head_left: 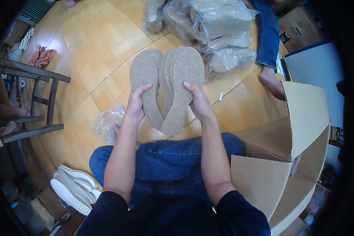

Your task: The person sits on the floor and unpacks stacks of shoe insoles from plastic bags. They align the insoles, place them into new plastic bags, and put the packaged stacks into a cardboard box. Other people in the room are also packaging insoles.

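Observation:
Between both hands I hold a fanned stack of tan shoe soles (183,74), their round-patterned undersides facing me, above my crossed legs. My left hand (137,103) is closed on the left-hand soles (144,70), thumb lying across the face. On the right, my right hand (200,103) grips the outer edge of the stack, its thumb pressed on the front sole. The fingers behind the soles are hidden. The heel ends come together low in the middle while the toe ends spread apart. A crumpled clear plastic bag (108,122) lies on the floor beside my left forearm.
Bagged tan soles (224,35) are piled ahead. An open cardboard box (259,173) stands close on my right. White soles (72,188) lie at lower left, below a dark wooden stool (47,98). Another person's foot (270,82) rests at right, near a white stick (220,96).

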Tool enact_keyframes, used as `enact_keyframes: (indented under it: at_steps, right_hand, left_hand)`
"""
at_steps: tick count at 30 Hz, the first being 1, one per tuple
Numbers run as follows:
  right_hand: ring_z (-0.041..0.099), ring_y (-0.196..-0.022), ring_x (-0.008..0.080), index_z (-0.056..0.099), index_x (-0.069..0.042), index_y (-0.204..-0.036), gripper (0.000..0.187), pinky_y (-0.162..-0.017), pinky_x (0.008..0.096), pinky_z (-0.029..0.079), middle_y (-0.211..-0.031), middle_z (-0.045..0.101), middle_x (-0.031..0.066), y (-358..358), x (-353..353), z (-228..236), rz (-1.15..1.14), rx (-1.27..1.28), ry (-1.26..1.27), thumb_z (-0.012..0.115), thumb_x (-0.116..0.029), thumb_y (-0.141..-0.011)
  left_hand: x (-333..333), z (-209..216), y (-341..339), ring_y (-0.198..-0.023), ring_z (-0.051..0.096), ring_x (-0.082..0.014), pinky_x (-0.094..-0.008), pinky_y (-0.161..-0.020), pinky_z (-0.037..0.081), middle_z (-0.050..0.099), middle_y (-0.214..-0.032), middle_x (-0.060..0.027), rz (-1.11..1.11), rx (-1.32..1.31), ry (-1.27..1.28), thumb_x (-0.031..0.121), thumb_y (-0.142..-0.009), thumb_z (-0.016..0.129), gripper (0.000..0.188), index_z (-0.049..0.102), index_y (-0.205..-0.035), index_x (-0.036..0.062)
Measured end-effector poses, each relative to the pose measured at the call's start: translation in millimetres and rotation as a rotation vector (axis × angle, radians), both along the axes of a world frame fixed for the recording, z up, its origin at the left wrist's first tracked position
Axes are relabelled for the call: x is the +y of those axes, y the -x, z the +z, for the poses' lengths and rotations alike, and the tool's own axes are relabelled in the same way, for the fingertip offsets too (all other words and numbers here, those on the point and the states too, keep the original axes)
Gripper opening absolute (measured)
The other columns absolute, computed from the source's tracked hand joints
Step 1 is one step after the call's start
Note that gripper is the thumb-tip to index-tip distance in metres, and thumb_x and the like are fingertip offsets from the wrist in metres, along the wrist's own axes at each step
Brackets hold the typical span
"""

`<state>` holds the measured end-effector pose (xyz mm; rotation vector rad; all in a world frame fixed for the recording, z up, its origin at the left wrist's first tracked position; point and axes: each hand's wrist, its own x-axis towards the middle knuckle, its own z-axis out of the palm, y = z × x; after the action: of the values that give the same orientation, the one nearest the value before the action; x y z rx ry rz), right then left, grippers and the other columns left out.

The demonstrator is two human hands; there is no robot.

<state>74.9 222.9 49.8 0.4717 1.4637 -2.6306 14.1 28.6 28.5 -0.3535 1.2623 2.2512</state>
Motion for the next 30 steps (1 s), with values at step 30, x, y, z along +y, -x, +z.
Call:
enact_keyframes:
  at_steps: [30]
  right_hand:
    - [0.059,-0.085,0.0198,0.064,-0.001,-0.105,0.029,-0.084,0.0305,0.046,-0.092,0.063,0.0121,2,0,-102,-0.263,-0.326,-0.852,0.065,-0.024,-0.089]
  left_hand:
    - [5,-82,-17,-0.113,0.055,-0.0266,-0.0350,-0.095,0.048,0.055,-0.121,-0.0196,0.034,0.110,0.663,0.013,-0.076,0.078,0.075,0.033,-0.133,-0.0089]
